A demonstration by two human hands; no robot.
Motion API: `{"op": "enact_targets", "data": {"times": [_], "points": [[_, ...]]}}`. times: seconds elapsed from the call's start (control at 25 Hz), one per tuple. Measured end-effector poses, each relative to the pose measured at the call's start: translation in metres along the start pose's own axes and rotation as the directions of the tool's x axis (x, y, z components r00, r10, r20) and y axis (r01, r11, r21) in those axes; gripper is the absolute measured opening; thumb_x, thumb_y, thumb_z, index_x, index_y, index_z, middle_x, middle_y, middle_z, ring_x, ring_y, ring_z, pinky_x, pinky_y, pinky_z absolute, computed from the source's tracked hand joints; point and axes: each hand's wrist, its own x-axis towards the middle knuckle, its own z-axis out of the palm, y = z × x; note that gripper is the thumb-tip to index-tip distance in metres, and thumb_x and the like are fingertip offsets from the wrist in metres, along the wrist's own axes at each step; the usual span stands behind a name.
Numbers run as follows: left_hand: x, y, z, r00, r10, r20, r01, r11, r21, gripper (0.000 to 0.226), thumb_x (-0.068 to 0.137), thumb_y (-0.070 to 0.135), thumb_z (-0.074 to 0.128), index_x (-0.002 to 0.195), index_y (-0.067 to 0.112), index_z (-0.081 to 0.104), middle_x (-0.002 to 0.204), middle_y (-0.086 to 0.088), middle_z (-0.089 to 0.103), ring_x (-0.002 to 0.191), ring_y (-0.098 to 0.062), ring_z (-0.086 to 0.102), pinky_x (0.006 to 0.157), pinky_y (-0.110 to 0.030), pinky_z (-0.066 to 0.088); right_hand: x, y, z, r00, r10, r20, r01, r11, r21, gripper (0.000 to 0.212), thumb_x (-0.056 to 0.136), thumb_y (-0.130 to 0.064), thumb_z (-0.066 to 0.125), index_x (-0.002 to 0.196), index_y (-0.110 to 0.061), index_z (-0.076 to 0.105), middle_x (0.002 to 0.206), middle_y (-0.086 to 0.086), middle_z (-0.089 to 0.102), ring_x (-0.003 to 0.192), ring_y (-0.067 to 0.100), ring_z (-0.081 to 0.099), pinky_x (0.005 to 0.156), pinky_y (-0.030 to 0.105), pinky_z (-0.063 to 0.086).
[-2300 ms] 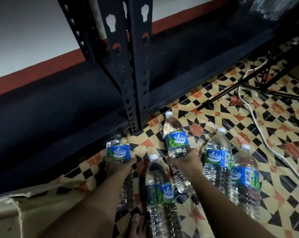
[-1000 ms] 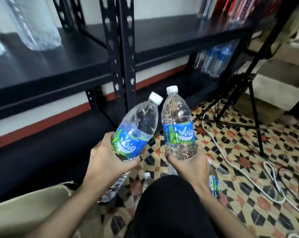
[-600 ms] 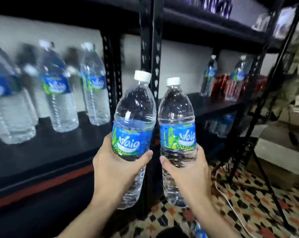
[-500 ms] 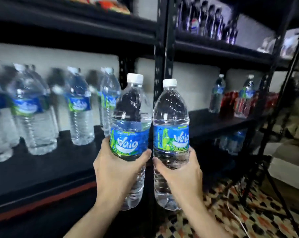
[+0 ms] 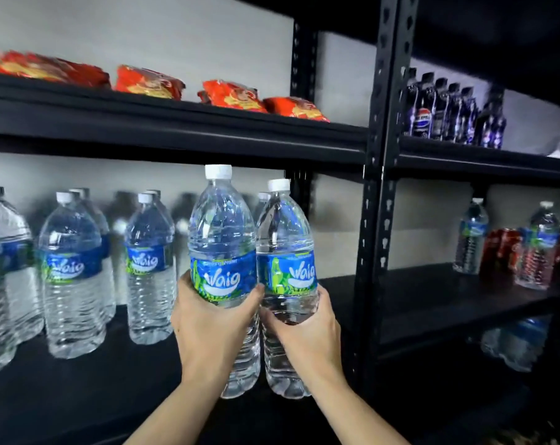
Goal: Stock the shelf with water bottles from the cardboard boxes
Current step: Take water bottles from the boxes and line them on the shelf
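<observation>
My left hand point(image 5: 208, 319) is wrapped around the lower body of one water bottle point(image 5: 222, 252), thumb across the bottom edge of its label, and my right hand point(image 5: 307, 326) is clamped the same way on a second bottle point(image 5: 285, 248). The two stand upright and press side to side, the left one a little higher, both held in front of the black shelf point(image 5: 79, 390) at its open right end.

To set them down well, I judge I should push both forward over the shelf lip, keep them vertical so the caps clear the board above, and land them on the bare patch to the right of the standing row point(image 5: 147, 268), labels facing out like the rest. I'd separate my hands slightly first, so my knuckles don't catch between the bottles, and let go only once each base sits flat.

The blue and green labels on both bottles read "Vaig" in white; smaller print above it on the left one looks like "Drinking Water", though it is too fine to be sure. The stocked bottles carry the same name. Behind, on the upper shelf, lie red snack packets point(image 5: 230, 96), their print blurred. Farther right, dark cola bottles point(image 5: 432, 110) show the Pepsi globe. Lower right, more water bottles point(image 5: 471, 239) stand by red cans point(image 5: 500, 252) whose lettering I can't read.
</observation>
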Motion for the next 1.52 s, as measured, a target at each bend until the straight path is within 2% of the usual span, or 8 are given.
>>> {"op": "enact_targets", "data": {"times": [0.2, 0.32, 0.44, 0.64, 0.84, 1.04, 1.28, 1.52], "points": [[0.027, -0.014, 0.002, 1.0, -0.004, 0.003, 0.004, 1.0, 0.031, 0.09, 0.05, 0.063, 0.085, 0.121, 0.024, 0.048, 0.112, 0.006, 0.064, 0.117, -0.024, 0.057, 0.099, -0.041, 0.047, 0.039, 0.0, 0.029, 0.999, -0.003, 0.037, 0.003, 1.0, 0.007, 0.091, 0.045, -0.068, 0.087, 0.123, -0.037, 0.051, 0.104, -0.021, 0.065, 0.096, -0.005, 0.061, 0.083, 0.024, 0.053], [0.038, -0.023, 0.006, 1.0, 0.002, 0.018, -0.003, 0.999, 0.053, 0.082, 0.052, 0.06, 0.086, 0.115, 0.032, 0.042, 0.108, 0.007, 0.059, 0.12, -0.027, 0.054, 0.101, -0.042, 0.043, 0.068, 0.004, 0.039, 1.0, 0.015, -0.009, -0.015, 1.0, 0.02, 0.085, 0.051, -0.062, 0.088, 0.121, -0.035, 0.05, 0.105, -0.018, 0.063, 0.096, 0.002, 0.06, 0.075, 0.019, 0.046], [0.044, -0.031, 0.006, 1.0, -0.003, 0.02, 0.002, 0.998, 0.062, 0.094, 0.052, 0.06, 0.086, 0.128, 0.024, 0.044, 0.113, 0.005, 0.059, 0.126, -0.029, 0.051, 0.106, -0.045, 0.042, 0.087, 0.016, 0.044, 0.997, 0.038, -0.065, -0.036, 0.999, 0.025, 0.078, 0.055, -0.058, 0.088, 0.116, -0.03, 0.047, 0.104, -0.013, 0.06, 0.097, 0.01, 0.057, 0.078, 0.025, 0.041], [0.049, -0.044, 0.009, 1.0, -0.003, 0.014, 0.002, 0.997, 0.08, 0.08, 0.05, 0.06, 0.086, 0.112, 0.03, 0.047, 0.106, 0.005, 0.064, 0.114, -0.026, 0.057, 0.099, -0.042, 0.046, 0.099, 0.049, 0.052, 0.997, 0.026, -0.07, -0.025, 1.0, 0.014, 0.076, 0.056, -0.044, 0.092, 0.114, -0.029, 0.045, 0.104, -0.009, 0.061, 0.099, 0.013, 0.059, 0.077, 0.023, 0.046], [0.048, -0.051, 0.014, 0.999, 0.009, 0.034, -0.012, 0.996, 0.085, 0.077, 0.05, 0.061, 0.086, 0.108, 0.033, 0.045, 0.107, 0.005, 0.066, 0.111, -0.024, 0.059, 0.1, -0.045, 0.047, 0.089, 0.075, 0.059, 0.999, 0.027, -0.037, -0.026, 0.999, 0.018, 0.081, 0.052, -0.048, 0.093, 0.115, -0.029, 0.048, 0.108, -0.006, 0.063, 0.1, 0.013, 0.061, 0.08, 0.024, 0.045], [0.045, -0.055, 0.022, 1.0, 0.004, 0.012, -0.004, 0.998, 0.063, 0.071, 0.05, 0.056, 0.089, 0.104, 0.033, 0.048, 0.094, 0.016, 0.061, 0.099, -0.014, 0.058, 0.083, -0.029, 0.041, 0.09, 0.082, 0.064, 1.0, 0.021, -0.005, -0.021, 1.0, 0.01, 0.085, 0.05, -0.053, 0.091, 0.119, -0.032, 0.046, 0.112, -0.007, 0.061, 0.104, 0.012, 0.06, 0.085, 0.029, 0.048], [0.043, -0.056, 0.027, 1.0, -0.007, 0.01, 0.007, 0.997, 0.072, 0.076, 0.05, 0.059, 0.088, 0.109, 0.03, 0.051, 0.102, 0.01, 0.065, 0.106, -0.018, 0.059, 0.086, -0.032, 0.043, 0.092, 0.087, 0.07, 0.999, 0.028, 0.022, -0.029, 0.999, 0.013, 0.1, 0.05, -0.051, 0.09, 0.132, -0.024, 0.041, 0.123, -0.001, 0.058, 0.115, 0.018, 0.057, 0.096, 0.043, 0.05], [0.043, -0.054, 0.03, 1.0, 0.006, 0.013, -0.007, 0.996, 0.091, 0.084, 0.048, 0.063, 0.085, 0.116, 0.03, 0.049, 0.108, 0.008, 0.064, 0.115, -0.023, 0.057, 0.1, -0.042, 0.045, 0.094, 0.091, 0.073, 0.999, 0.004, 0.044, -0.005, 1.0, 0.013, 0.099, 0.052, -0.049, 0.091, 0.132, -0.025, 0.039, 0.123, 0.0, 0.056, 0.116, 0.018, 0.055, 0.097, 0.043, 0.049]]}}
